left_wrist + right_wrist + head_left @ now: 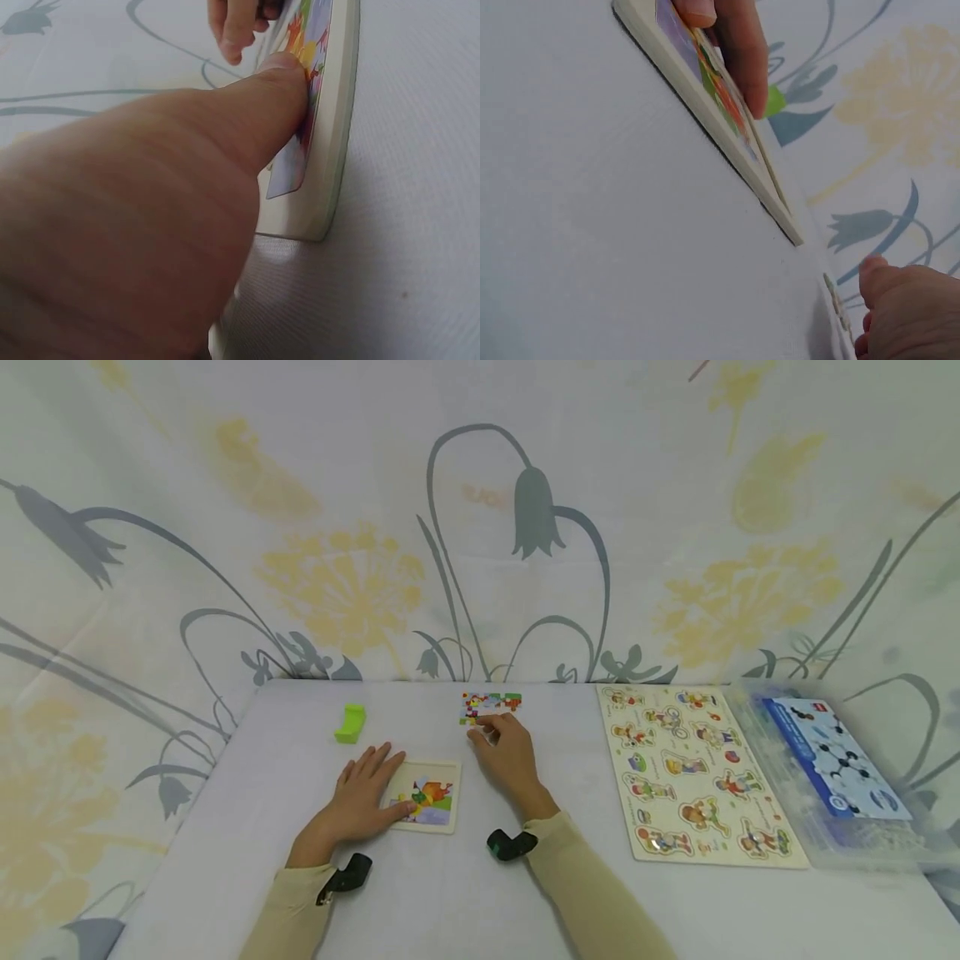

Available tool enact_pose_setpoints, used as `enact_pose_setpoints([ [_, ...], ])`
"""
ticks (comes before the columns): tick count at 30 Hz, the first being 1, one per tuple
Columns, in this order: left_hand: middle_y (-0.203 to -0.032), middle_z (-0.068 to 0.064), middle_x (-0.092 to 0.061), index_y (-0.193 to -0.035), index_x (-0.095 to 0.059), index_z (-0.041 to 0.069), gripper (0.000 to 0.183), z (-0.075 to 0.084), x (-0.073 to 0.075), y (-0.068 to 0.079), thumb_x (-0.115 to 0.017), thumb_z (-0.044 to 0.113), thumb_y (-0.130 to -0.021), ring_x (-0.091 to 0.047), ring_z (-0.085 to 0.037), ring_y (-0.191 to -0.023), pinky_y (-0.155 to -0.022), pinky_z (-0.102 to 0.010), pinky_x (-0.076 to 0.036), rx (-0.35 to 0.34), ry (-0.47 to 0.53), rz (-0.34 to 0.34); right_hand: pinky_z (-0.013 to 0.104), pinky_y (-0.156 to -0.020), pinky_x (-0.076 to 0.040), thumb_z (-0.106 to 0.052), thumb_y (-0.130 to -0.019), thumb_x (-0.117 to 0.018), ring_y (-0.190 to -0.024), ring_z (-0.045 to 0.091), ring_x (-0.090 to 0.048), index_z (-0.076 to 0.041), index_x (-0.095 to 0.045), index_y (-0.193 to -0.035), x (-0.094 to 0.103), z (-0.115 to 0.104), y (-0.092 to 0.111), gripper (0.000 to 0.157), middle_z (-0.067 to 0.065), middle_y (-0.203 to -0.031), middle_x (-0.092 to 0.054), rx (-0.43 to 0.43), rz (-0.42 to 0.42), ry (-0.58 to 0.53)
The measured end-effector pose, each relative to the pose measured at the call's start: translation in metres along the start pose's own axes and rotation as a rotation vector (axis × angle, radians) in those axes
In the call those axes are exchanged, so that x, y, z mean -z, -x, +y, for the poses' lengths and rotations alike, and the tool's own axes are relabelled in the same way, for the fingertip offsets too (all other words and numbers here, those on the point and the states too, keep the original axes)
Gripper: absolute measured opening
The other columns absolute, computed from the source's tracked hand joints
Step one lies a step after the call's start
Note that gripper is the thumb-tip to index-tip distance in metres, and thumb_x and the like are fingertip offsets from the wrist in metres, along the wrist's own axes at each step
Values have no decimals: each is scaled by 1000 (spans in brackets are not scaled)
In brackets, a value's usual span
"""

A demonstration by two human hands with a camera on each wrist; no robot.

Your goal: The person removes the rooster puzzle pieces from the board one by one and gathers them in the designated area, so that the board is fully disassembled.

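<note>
A small framed jigsaw puzzle (pixel 444 823) lies on the table, with colourful picture pieces set in its pale wooden tray. My left hand (pixel 367 795) rests spread over the tray's left side, and its thumb (pixel 277 97) presses on the picture. Farther back lies a group of loose puzzle pieces (pixel 491 702) with bright printing. My right hand (pixel 510 758) reaches to their near edge, thumb and fingers bent and fingertips right at the pieces. In the right wrist view, the pieces (pixel 834 296) show beside that hand; I cannot tell whether its fingertips pinch one.
A bright green curved block (pixel 350 724) stands at the back left. To the right lies a large wooden peg board (pixel 697 777) with figures of children. Beside it is a clear plastic case (pixel 817 839) with a blue molecule-printed booklet (pixel 843 758). A flowered curtain (pixel 480 568) hangs behind the table.
</note>
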State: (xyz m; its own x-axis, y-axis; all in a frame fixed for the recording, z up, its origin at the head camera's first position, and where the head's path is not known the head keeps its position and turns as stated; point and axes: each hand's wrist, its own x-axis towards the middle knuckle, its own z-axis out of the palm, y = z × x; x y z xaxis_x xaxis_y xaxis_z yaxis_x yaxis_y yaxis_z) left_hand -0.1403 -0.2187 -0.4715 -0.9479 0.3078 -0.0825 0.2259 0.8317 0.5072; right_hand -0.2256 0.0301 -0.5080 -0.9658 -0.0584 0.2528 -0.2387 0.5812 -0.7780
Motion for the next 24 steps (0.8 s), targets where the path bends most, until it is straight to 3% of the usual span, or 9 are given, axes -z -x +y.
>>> enact_pose_setpoints([
  [3, -164, -29, -25, -154, -39, 0, 82, -1, 0, 0, -70, 45, -93, -15, -54, -152, -118, -76, -9, -23, 6, 17, 25, -70, -47, -24, -93, -76, -75, 11, -53, -10, -77, -110, 2, -7, 7, 22, 2, -90, -65, 51, -73, -13],
  [9, -165, -29, -24, -155, -38, 1, 81, 0, 1, -1, -70, 42, -94, -14, -53, -153, -118, -75, -9, -15, -5, -3, 19, -67, -47, -27, -95, -74, -73, 5, -53, -5, -74, -120, 1, -32, 21, 33, 2, -97, -69, 213, -384, 78],
  [12, -166, -27, -23, -156, -37, 2, 80, 2, 4, -1, -70, 42, -95, -13, -52, -154, -119, -75, -9, -6, -14, -14, 20, -72, -49, -31, -94, -75, -78, 7, -56, -3, -72, -124, 0, -44, 26, 41, 4, -102, -70, 271, -485, 148],
  [15, -166, -27, -23, -157, -37, 2, 80, 3, 6, -1, -69, 43, -95, -13, -51, -154, -119, -75, -9, 1, -21, -23, 23, -79, -53, -34, -91, -78, -86, 10, -61, -6, -73, -125, -2, -53, 31, 44, 4, -109, -70, 282, -522, 230],
  [18, -166, -27, -23, -156, -37, 2, 81, 3, 7, -1, -70, 42, -95, -13, -52, -154, -119, -75, -9, 3, -22, -26, 26, -85, -54, -36, -89, -80, -95, 13, -63, -11, -73, -126, -4, -58, 35, 45, 2, -114, -67, 240, -547, 281],
  [24, -166, -28, -23, -156, -38, 2, 80, 1, 5, 1, -71, 41, -94, -14, -52, -154, -119, -75, -9, -1, -13, -19, 30, -90, -54, -33, -87, -83, -97, 13, -63, -14, -72, -123, -7, -62, 37, 43, 0, -112, -66, 169, -560, 274],
])
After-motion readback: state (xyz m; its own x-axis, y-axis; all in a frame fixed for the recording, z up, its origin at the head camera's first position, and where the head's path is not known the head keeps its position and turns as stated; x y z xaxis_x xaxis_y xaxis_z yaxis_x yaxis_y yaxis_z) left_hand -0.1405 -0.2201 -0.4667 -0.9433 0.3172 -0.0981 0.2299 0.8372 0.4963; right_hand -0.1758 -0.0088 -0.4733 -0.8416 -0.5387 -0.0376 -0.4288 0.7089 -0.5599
